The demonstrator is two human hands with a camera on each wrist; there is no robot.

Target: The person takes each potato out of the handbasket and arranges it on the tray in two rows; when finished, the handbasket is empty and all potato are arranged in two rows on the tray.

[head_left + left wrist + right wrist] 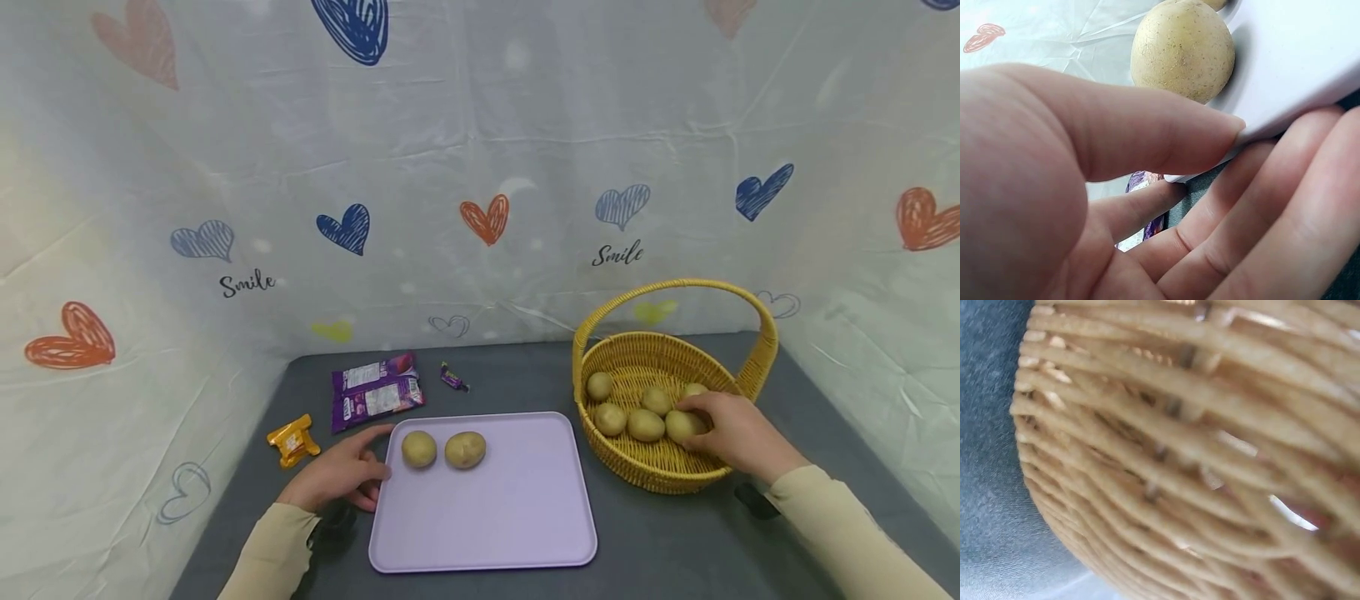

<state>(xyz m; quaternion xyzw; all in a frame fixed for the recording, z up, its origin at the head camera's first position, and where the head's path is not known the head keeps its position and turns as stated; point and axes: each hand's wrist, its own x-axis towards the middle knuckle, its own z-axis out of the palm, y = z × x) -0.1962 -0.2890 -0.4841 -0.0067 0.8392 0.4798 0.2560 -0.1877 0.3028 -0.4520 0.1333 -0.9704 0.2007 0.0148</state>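
Note:
My left hand [337, 471] is at the left edge of a lilac tray [487, 525]. In the left wrist view its thumb lies on the rim and the other fingers curl against the edge, pinching it. Two potatoes, one roundish [418, 449] and one longer [465, 450], lie near the tray's far left corner. Over at the right, my right hand [738, 433] reaches into a yellow wicker basket [637, 346] and grips a potato [682, 427] by its right side. Several other potatoes [646, 425] lie in the basket. Woven basket wall [1147, 437] hides this hand in the right wrist view.
Behind the tray lie a purple snack packet [375, 392] and a small purple wrapped candy [453, 377]. An orange wrapped packet [293, 440] sits left of the left hand. The basket's tall handle [675, 285] arches over it. A heart-printed sheet [480, 292] hangs behind the grey table.

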